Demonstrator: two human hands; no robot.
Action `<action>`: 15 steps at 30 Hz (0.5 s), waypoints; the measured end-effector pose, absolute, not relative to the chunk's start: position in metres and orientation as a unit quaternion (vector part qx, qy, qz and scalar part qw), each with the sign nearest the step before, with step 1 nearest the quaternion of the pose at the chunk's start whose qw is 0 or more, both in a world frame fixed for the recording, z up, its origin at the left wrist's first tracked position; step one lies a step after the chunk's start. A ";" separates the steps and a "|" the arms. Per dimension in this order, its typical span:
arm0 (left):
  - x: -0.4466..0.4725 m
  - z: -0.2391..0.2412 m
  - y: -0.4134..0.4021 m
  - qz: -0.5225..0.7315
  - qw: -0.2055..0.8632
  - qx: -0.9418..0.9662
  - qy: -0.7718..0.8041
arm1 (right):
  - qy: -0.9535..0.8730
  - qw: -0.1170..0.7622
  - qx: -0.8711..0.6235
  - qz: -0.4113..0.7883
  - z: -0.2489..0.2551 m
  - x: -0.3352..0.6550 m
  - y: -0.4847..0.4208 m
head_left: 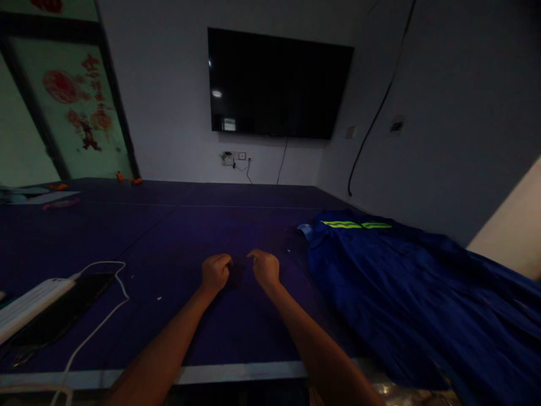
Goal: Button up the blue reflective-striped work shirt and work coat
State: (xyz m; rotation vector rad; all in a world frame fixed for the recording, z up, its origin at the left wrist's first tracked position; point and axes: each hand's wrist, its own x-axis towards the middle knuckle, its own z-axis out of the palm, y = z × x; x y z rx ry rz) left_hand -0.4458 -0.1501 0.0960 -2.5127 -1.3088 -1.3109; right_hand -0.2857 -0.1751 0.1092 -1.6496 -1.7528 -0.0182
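Both my arms reach forward over a dark blue table (pixel 169 237). My left hand (pixel 214 272) rests on the tabletop with its fingers curled into a loose fist. My right hand (pixel 265 267) lies a short way to its right, fingers also curled and pinched toward the left hand. Nothing shows inside either hand in the dim light. A blue work garment (pixel 401 287) with a yellow-green reflective stripe (pixel 355 225) is spread on the table to the right of my right hand, not touched by it.
A white power strip (pixel 31 304) with a white cable (pixel 101 316) lies at the near left beside a dark phone (pixel 71 307). Papers (pixel 38 197) lie at the far left. A black screen (pixel 276 84) hangs on the back wall. The table's pale front edge (pixel 236 372) runs below my arms.
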 end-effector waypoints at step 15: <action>-0.442 0.094 -0.143 -0.478 0.068 -0.795 -0.367 | -0.704 0.333 -0.625 -0.049 0.112 -0.289 -0.177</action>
